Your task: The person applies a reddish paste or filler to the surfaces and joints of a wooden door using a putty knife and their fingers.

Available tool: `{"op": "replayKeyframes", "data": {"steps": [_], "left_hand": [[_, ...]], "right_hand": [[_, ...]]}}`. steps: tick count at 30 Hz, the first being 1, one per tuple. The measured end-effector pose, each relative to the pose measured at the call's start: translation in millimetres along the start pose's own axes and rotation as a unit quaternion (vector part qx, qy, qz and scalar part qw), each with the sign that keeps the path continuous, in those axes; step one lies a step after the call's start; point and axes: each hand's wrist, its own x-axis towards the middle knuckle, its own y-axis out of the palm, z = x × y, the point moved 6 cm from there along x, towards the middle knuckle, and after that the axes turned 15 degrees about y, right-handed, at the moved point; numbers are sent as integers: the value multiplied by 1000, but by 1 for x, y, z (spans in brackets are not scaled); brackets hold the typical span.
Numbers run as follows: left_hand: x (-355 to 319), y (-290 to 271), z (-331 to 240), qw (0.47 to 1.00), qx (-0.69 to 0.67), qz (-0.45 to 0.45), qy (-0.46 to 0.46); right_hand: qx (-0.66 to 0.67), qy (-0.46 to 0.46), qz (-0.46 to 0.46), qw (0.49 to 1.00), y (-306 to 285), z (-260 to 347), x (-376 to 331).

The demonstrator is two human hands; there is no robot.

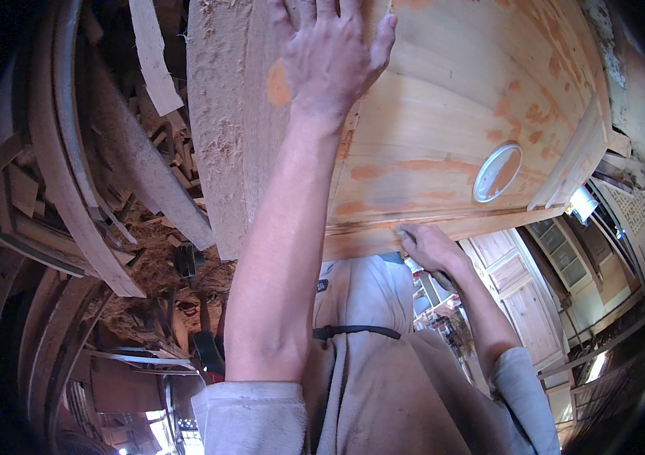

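Observation:
A large wooden panel (428,114) with orange filler patches lies in front of me. My left hand (330,57) rests flat on its left part, fingers stretched forward and thumb out to the side, holding nothing. Under and beside that hand run a plain board strip and an orange spot (278,82). At the panel's near edge, my right hand (430,246) is closed, its fingertips against the wooden rim (383,231). Whatever lies between those fingers is too small to make out. A round white-rimmed lid (498,173) smeared with orange filler lies on the panel, beyond the right hand.
Long curved boards (65,152) lean at the left. Wood scraps and shavings (156,235) cover the ground there. A rough-edged plank (216,114) borders the panel's left side. To the right are a pale panelled wooden door (519,303) and a white container (582,203).

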Motion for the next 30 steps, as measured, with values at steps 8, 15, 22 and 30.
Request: {"op": "replayKeyframes", "data": {"steps": [8, 15, 22, 30], "left_hand": [[1, 0, -1, 1000, -8, -1, 0], [0, -1, -1, 1000, 0, -2, 3], [2, 0, -2, 1000, -7, -6, 8], [0, 0, 0, 1000, -6, -13, 4]], "right_hand": [[-19, -4, 68, 997, -3, -1, 0], [81, 5, 8, 997, -5, -15, -17], [123, 47, -24, 991, -16, -16, -22], [61, 18, -28, 998, -2, -4, -11]]}}
